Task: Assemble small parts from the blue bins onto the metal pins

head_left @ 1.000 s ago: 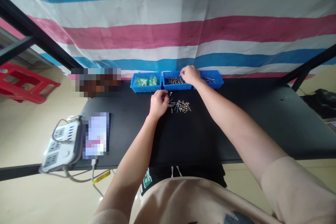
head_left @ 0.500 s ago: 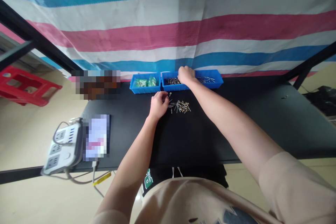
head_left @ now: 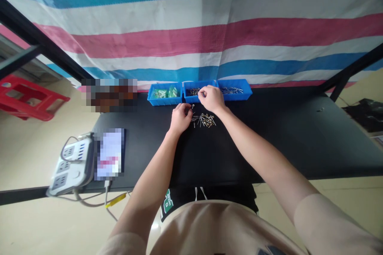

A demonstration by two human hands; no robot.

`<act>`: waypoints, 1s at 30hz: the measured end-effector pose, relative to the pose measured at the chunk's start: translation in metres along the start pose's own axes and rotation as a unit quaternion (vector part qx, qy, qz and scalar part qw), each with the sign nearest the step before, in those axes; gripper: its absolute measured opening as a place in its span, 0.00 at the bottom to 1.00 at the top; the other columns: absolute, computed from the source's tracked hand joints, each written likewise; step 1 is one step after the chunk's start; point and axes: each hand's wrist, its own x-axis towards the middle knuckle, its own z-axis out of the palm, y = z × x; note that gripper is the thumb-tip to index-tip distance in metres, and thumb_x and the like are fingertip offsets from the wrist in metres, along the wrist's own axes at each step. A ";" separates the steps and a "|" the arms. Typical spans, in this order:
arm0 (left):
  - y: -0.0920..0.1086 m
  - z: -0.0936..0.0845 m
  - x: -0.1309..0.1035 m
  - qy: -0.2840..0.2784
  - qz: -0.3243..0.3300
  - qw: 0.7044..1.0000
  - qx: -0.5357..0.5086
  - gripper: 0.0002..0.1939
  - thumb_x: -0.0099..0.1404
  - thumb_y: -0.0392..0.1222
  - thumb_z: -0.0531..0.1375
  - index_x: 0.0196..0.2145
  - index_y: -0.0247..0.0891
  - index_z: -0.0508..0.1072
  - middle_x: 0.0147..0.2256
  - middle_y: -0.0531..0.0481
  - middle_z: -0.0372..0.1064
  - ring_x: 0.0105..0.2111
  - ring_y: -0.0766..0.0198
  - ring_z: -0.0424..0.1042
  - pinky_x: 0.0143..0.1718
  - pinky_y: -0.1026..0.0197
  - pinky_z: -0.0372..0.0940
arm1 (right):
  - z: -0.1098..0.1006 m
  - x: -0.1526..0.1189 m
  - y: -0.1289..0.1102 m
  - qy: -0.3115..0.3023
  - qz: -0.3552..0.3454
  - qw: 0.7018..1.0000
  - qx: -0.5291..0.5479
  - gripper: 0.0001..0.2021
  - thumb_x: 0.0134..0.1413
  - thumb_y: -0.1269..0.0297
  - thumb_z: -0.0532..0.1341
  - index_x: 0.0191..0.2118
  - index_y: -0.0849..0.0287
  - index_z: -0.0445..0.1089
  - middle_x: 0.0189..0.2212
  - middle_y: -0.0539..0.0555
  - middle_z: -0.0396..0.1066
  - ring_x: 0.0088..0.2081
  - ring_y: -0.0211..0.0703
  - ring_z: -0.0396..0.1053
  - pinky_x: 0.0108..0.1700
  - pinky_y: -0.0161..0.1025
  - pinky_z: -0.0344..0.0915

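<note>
My left hand is closed just in front of the left blue bin, its fingertips pinching a small metal piece with a pale head. Over the front edge of the middle blue bin is my right hand, fingers pinched on something small and dark. Small brown and metal parts fill the middle bin, partly hidden by that hand. Thin metal pins lie in the right blue bin. A pile of metal pieces with brassy heads rests on the black table below my hands.
A white power strip and a blurred flat device sit at the table's left. Black frame posts rise on both sides. A striped sheet hangs behind the bins. A red stool stands on the floor at left.
My right hand has come up out of the middle bin toward me, and something small and dark now shows at its fingertips. My left hand has hardly moved.
</note>
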 end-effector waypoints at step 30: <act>0.002 0.004 -0.007 -0.120 0.011 0.984 0.132 0.12 0.60 0.41 0.59 0.41 0.40 0.78 0.38 0.44 0.71 0.42 0.53 0.70 0.44 0.52 0.64 | 0.034 -0.062 0.014 -0.024 -0.042 0.998 0.050 0.12 0.62 0.62 0.55 0.34 0.57 0.75 0.35 0.56 0.72 0.41 0.46 0.68 0.46 0.41 0.64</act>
